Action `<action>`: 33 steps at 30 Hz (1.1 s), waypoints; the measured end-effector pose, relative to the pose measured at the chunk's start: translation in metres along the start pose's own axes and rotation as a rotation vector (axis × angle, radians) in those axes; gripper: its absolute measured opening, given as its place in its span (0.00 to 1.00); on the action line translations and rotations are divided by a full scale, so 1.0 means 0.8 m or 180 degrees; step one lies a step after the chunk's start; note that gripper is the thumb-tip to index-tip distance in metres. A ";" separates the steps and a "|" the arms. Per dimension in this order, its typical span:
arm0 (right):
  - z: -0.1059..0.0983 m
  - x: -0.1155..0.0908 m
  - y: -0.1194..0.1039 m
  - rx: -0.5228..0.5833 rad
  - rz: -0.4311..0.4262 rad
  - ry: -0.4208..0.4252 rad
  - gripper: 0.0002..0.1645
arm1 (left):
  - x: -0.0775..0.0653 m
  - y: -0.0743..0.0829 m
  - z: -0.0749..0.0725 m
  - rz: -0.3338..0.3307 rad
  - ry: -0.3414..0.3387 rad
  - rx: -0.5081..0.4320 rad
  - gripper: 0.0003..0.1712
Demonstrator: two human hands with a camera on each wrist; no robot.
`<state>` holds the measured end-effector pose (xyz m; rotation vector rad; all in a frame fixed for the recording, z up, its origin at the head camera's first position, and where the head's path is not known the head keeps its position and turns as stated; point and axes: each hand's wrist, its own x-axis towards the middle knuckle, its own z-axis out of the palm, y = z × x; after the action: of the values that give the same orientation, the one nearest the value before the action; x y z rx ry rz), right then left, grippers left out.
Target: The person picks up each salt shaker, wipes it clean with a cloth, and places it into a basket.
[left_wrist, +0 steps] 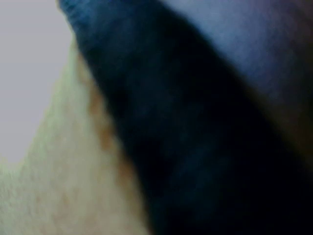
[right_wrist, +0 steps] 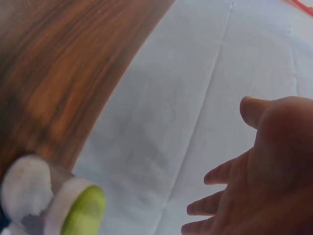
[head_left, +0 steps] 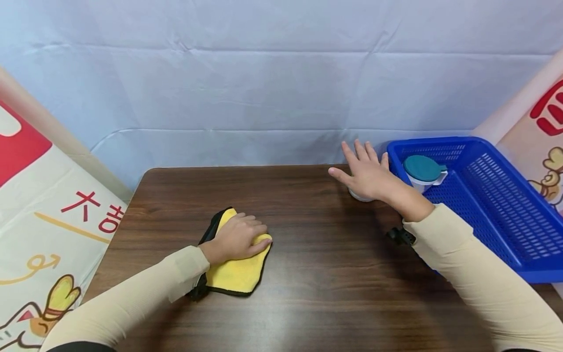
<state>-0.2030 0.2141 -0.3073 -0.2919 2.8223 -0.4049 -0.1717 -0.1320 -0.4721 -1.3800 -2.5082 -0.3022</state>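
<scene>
My left hand (head_left: 241,237) rests palm down on a yellow cloth (head_left: 239,274) with black edging, pressing it against the brown table. The left wrist view is blurred, filled mostly by the cloth's dark edging (left_wrist: 176,117). Fingers spread, my right hand (head_left: 367,173) hovers over the back right of the table, holding nothing. Partly hidden beneath it is a clear container (head_left: 359,197). In the right wrist view this container shows a yellow-green lid (right_wrist: 84,213) and stands apart from the fingers (right_wrist: 220,171).
A blue plastic basket (head_left: 492,234) takes up the table's right side, under my right forearm. Inside it stands a container with a teal lid (head_left: 422,168) and a handle. Pale cloth (head_left: 264,98) hangs behind the table's back edge, with printed sheets (head_left: 57,220) at the sides.
</scene>
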 end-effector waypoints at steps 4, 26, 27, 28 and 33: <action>0.012 -0.002 0.000 0.0053 0.0001 0.0079 0.54 | 0.001 0.001 -0.002 0.0038 0.0056 -0.0005 0.16; 0.082 -0.013 0.020 0.0465 0.0138 0.0322 0.56 | 0.000 0.001 -0.002 0.0012 0.0006 -0.0020 0.16; 0.084 -0.014 0.021 0.0494 0.0150 0.0333 0.57 | 0.000 0.001 -0.002 0.0007 -0.0004 -0.0013 0.16; 0.086 -0.015 0.023 0.0534 0.0169 0.0352 0.57 | 0.000 0.001 -0.002 0.0002 -0.0012 -0.0009 0.16; 0.092 -0.019 0.028 0.0751 0.0241 0.0557 0.56 | 0.000 0.001 -0.002 -0.0014 -0.0028 0.0009 0.16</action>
<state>-0.1705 0.2208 -0.3782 -0.1041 2.9028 -0.7727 -0.1710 -0.1319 -0.4708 -1.3778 -2.5183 -0.2938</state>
